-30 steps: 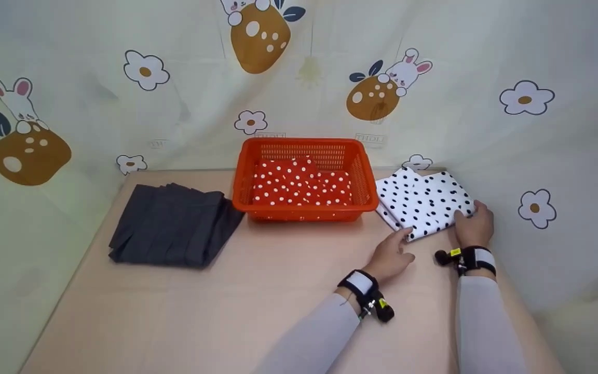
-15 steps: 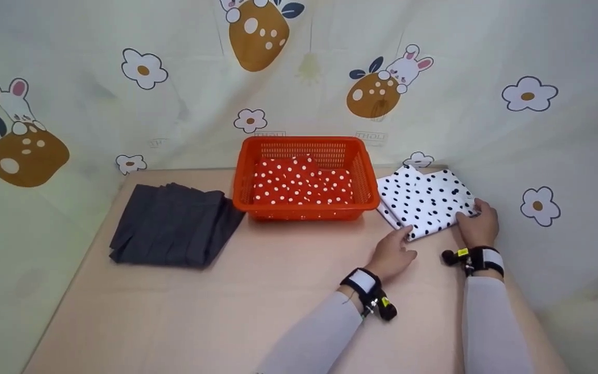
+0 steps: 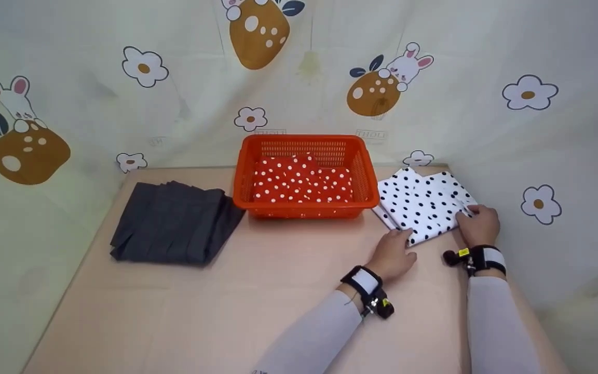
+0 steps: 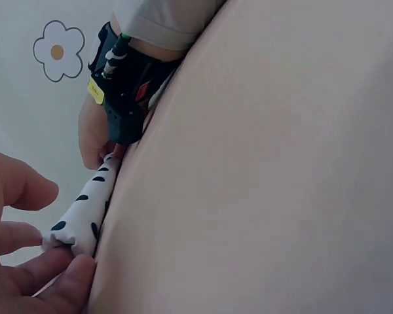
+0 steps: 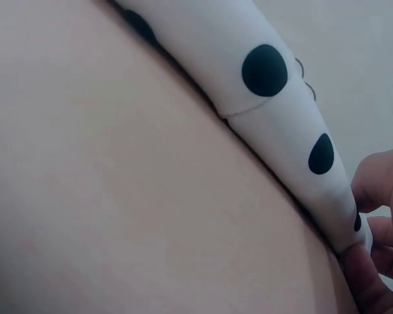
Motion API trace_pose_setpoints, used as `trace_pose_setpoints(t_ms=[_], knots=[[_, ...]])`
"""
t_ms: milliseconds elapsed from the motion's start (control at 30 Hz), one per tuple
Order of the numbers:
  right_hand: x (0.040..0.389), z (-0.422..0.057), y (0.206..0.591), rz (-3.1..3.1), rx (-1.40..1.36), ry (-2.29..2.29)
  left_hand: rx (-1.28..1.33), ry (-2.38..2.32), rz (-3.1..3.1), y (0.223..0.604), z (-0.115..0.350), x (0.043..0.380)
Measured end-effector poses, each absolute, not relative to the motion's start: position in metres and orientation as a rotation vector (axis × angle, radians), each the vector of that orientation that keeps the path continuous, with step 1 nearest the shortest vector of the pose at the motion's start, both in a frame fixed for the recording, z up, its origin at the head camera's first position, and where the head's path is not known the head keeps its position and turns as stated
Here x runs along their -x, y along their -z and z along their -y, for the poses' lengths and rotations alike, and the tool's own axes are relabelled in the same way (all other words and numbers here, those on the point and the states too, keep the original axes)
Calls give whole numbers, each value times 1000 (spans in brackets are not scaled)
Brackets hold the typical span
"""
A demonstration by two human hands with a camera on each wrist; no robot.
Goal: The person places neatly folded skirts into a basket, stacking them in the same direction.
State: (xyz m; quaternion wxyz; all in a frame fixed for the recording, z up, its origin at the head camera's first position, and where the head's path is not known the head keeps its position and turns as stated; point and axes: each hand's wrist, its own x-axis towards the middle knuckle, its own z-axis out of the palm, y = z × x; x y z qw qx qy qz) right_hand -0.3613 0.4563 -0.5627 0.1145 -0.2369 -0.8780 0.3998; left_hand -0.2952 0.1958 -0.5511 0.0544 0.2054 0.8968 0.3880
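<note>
A folded white cloth with black dots (image 3: 426, 200) lies on the table to the right of the basket. At its near left corner, my left hand (image 3: 390, 257) holds the edge with its fingertips; in the left wrist view the thumb stands apart from the cloth (image 4: 82, 212). My right hand (image 3: 479, 226) pinches the right corner, with thumb and fingers about the edge. Close up in the right wrist view, the cloth's rolled-looking folded edge (image 5: 281, 124) runs down to these fingers (image 5: 363, 271). The fingertips under the cloth are partly hidden.
An orange-red plastic basket (image 3: 307, 212) stands at the back, holding a folded red cloth with white dots (image 3: 299, 182). To its left lies a folded dark grey cloth (image 3: 166, 226). A printed curtain (image 3: 185, 109) hangs behind and beside the table (image 3: 216, 311).
The dotted white cloth has shifted slightly toward me at its near left corner. My right hand has moved a little to the right. The basket and grey cloth stay put.
</note>
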Motion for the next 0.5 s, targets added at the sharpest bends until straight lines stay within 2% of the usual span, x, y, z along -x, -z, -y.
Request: trace_pose_setpoints(t_ms=[333, 500], knots=[[335, -445, 554, 2550, 720, -1171, -630, -1058, -2598, 530, -175, 296], [306, -441, 555, 2621, 728, -1120, -773, -819, -2656, 521, -169, 286]])
